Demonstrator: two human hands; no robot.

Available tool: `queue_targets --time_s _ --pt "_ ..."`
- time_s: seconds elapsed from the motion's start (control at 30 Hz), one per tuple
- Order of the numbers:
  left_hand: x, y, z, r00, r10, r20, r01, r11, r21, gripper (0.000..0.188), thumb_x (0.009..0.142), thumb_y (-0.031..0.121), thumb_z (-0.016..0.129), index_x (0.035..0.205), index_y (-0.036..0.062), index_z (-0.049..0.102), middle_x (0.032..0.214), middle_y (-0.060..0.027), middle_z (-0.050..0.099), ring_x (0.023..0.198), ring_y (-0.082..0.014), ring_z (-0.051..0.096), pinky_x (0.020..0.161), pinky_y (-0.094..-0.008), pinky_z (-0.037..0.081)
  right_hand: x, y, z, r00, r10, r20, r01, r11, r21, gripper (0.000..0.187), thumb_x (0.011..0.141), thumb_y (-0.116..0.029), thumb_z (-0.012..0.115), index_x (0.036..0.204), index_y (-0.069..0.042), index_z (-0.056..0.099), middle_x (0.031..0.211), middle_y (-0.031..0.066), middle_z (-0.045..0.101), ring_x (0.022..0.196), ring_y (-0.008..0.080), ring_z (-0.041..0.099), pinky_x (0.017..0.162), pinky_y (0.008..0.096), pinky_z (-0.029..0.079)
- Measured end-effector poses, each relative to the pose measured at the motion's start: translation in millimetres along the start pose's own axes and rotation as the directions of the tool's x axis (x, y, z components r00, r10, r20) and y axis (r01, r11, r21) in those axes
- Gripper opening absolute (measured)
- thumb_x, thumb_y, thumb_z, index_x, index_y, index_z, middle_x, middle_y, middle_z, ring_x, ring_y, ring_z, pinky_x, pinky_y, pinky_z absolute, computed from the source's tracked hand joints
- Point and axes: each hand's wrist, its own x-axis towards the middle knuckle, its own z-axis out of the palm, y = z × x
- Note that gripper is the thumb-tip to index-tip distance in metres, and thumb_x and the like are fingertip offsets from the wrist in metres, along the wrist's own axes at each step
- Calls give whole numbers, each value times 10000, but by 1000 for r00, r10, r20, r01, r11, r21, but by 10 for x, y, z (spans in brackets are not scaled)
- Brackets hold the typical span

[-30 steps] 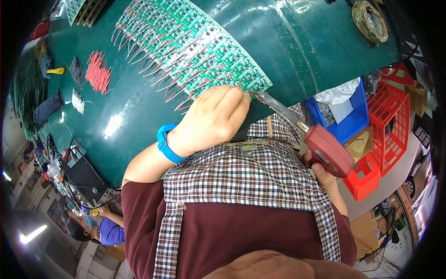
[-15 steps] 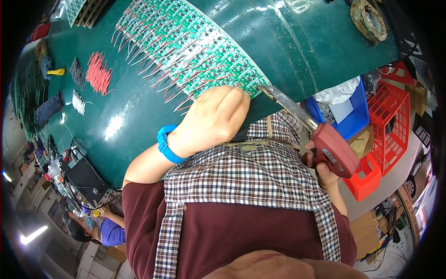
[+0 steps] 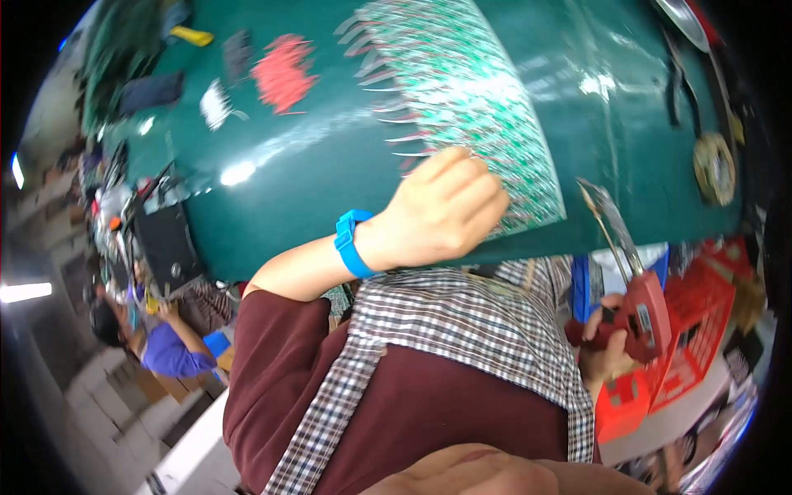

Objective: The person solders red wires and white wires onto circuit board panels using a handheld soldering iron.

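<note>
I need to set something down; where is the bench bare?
One bare patch lies between the red wire pile, the left hand and the wire-fringed circuit panel; another lies right of the panel, up to the black tool and roll, its front overlapped by the red-handled tool. Far left is crowded: white wires, dark pad, green bundle.

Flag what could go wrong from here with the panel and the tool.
The right grip holds a red tool with its metal end beside the circuit-board panel; a leftward swing might strike the panel or the left grip. Thin wires stick out past the panel's left edge, so the left grip could snag or bend them. The panel lies near the green table's edge; a nudge might push it over.
</note>
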Motion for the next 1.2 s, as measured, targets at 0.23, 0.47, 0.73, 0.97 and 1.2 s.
queue_targets --time_s 0.23,0.47,0.73,0.97,1.2 --pt "-779 -1200 -556 792 -535 -294 604 756 253 74 656 25 617 726 46 610 733 -72 558 711 -249 533 600 -336 428 216 -59 157 998 6 -61 -7 1000 -8 494 826 -309 500 1096 76 350 983 171 487 499 131 449 421 209 342" --pt "-1272 -2021 -1017 621 -658 -426 784 513 349 142 742 193 612 810 73 642 872 -81 601 831 -269 545 724 -360 429 286 -98 173 997 67 -26 -67 997 -24 474 867 -359 437 1109 43 372 912 89 485 524 92 398 450 201 315" --pt "-1571 -2889 -1274 591 -797 -125 778 523 349 344 689 217 686 969 35 606 917 -124 598 887 -274 556 786 -330 421 342 -61 187 997 62 -43 -62 998 -6 475 850 -316 467 1130 43 332 1009 143 475 507 112 430 407 196 327" --pt "-1455 -3063 -1334 683 -728 -61 703 632 327 252 713 215 645 922 75 638 924 -95 596 901 -278 543 793 -344 417 365 -104 290 997 50 -55 -49 999 13 472 851 -298 470 1139 47 325 1010 143 479 492 114 423 397 196 322" --pt "-1331 -3071 -1330 719 -693 49 655 700 285 191 704 117 640 877 36 639 869 -101 612 831 -262 572 749 -319 435 344 -94 326 995 48 -89 -45 998 32 468 842 -290 492 1127 48 338 1004 145 484 487 112 425 397 194 327"
